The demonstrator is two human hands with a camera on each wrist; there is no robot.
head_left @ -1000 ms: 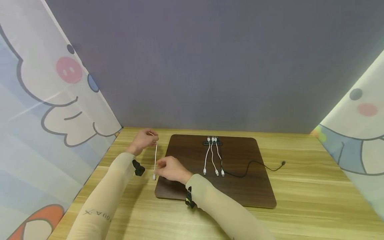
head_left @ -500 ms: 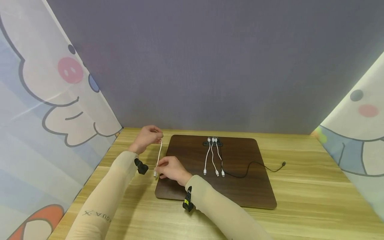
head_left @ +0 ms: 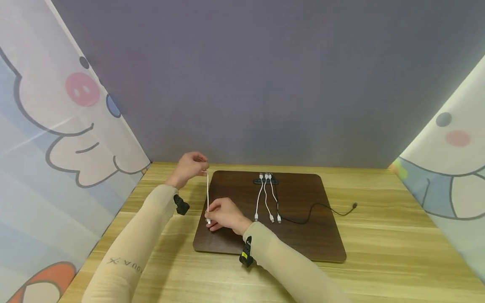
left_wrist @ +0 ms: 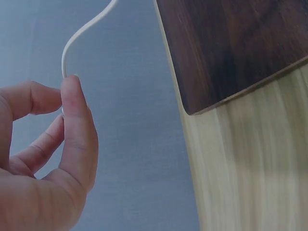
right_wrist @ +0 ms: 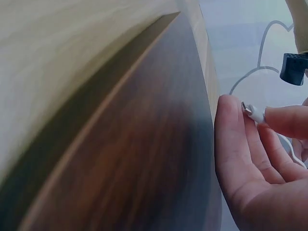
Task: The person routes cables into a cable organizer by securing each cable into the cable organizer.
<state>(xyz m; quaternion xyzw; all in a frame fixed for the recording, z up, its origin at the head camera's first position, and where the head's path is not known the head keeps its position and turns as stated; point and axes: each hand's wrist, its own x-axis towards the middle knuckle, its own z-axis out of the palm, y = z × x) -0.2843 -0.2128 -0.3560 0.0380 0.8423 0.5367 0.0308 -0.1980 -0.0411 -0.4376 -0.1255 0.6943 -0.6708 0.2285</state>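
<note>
A short white charging cable [head_left: 207, 191] is stretched between my two hands over the left edge of the dark brown board [head_left: 318, 237]. My left hand [head_left: 188, 168] pinches its far end between thumb and fingertips, and those fingers hide that end in the left wrist view. Closer to me, my right hand [head_left: 225, 214] holds the cable's near end. In the right wrist view its plug [right_wrist: 255, 113], white with a metal tip, sticks out from under the thumb toward the fingers.
A dark cable clip [head_left: 255, 182] sits near the board's far edge, with several white cables [head_left: 259, 200] running from it toward me. One black cable [head_left: 299, 222] curves right, past the board onto the wooden table [head_left: 398, 235]. A grey wall [head_left: 242, 84] rises behind.
Both hands have moved right with the white cable, from beside the board to over its left edge. The right fingers have come onto the plug end. The cables at the clip have stayed put.
</note>
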